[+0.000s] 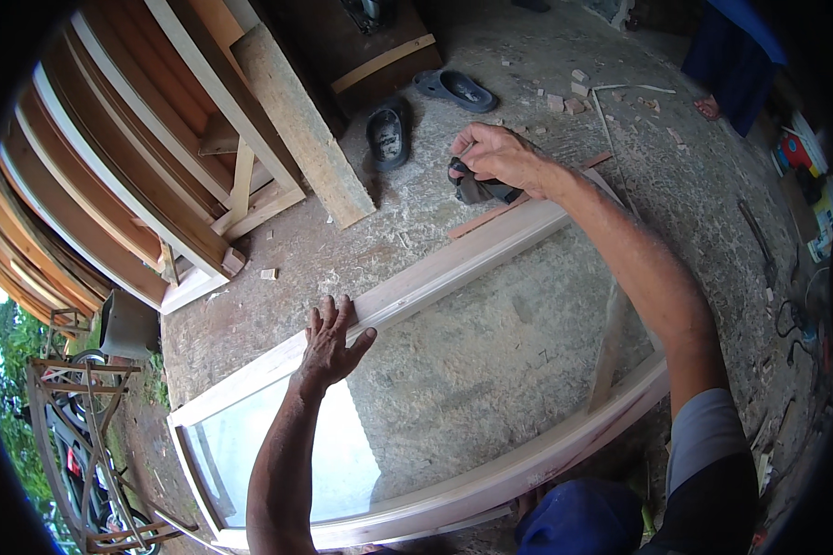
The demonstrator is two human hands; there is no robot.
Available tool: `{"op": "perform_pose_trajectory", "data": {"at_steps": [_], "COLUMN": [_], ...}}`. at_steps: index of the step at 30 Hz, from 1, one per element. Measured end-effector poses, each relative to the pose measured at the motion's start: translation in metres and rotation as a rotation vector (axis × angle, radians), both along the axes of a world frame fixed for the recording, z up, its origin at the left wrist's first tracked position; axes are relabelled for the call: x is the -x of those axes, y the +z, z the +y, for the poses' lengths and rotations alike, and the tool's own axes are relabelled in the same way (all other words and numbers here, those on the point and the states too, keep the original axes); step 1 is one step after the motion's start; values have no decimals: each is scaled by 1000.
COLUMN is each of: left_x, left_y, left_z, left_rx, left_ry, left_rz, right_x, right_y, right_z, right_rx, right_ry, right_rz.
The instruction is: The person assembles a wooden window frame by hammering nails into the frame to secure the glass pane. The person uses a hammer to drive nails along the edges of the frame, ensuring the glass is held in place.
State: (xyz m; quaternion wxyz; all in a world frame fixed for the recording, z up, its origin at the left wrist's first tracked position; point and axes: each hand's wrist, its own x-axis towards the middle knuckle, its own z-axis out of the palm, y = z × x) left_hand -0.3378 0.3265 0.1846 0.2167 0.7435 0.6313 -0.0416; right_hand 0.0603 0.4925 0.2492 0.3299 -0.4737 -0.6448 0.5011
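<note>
A long pale wooden frame (477, 250) with a glass pane (329, 444) in it lies across the floor before me. My left hand (329, 344) rests on its far rail, the fingers spread and the thumb out over the pane. Beyond the right part of that rail, my right hand (502, 155) is closed, thumb and forefinger pinched together. Whatever they grip is too small to make out. Just under that hand sits a small dark, pouch-like item (475, 190), partly covered by it. A thin reddish wood strip (484, 220) lies along the rail there.
Several wooden frames (111, 157) lean at the left, with a loose board (310, 129) beside them. Two dark clogs (389, 139) and wood offcuts (565, 104) lie on the concrete floor. Another person's foot (708, 108) shows at the upper right, near containers (796, 153).
</note>
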Motion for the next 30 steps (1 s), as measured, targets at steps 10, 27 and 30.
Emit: {"op": "perform_pose_trajectory", "data": {"at_steps": [10, 27, 30], "left_x": [24, 161, 160], "left_y": [-2, 5, 9], "left_z": [3, -74, -79], "left_rx": [-7, -128, -130], "left_ry": [-1, 50, 53], "left_rz": [11, -100, -117], "right_x": [43, 179, 194], "right_y": [-127, -106, -84], "right_z": [101, -25, -44], "right_rx": [-185, -693, -561], "right_ry": [-17, -177, -154], "right_rz": [-833, -1441, -1501]}}
